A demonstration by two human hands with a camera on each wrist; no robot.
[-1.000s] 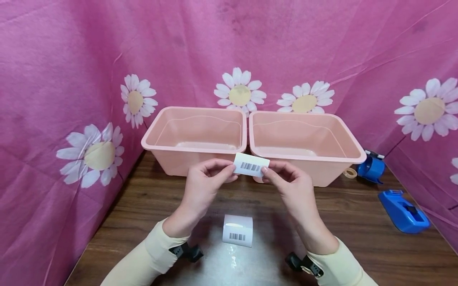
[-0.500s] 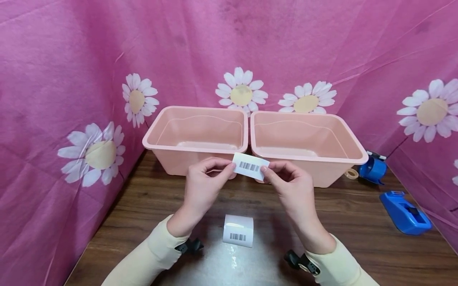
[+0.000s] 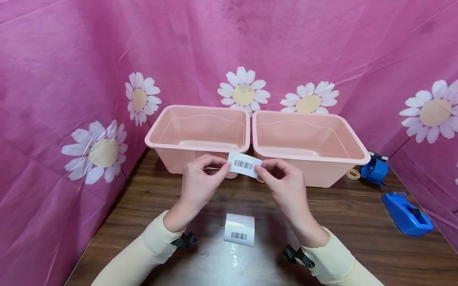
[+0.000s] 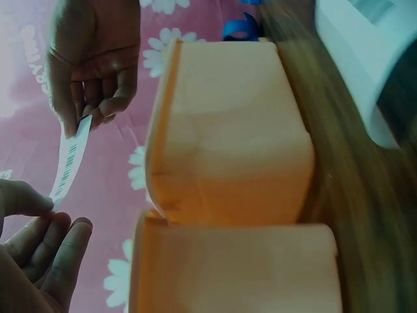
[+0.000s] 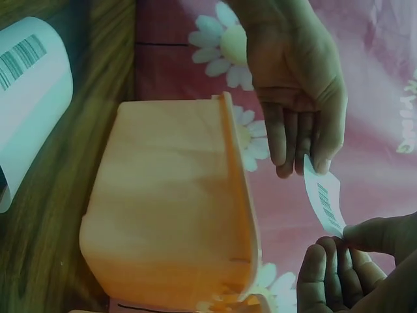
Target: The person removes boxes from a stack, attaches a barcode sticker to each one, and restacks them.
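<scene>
A small white barcode label is stretched between both hands, just in front of the gap between two pink bins. My left hand pinches its left end between thumb and fingers, and my right hand pinches the right end the same way. In the left wrist view the label bends slightly, its barcode side showing. The right wrist view also shows the label held at both ends, off the table. Below the hands a roll of white barcode labels lies on the wooden table.
The left pink bin and right pink bin stand side by side at the back. On the right lie a blue tape dispenser, another blue object and a tan ring. A pink flowered cloth hangs behind.
Both hands have shifted slightly left with the label between them. The head view has turned a little, so bins and roll sit slightly farther right. The pinch at both ends is kept.
</scene>
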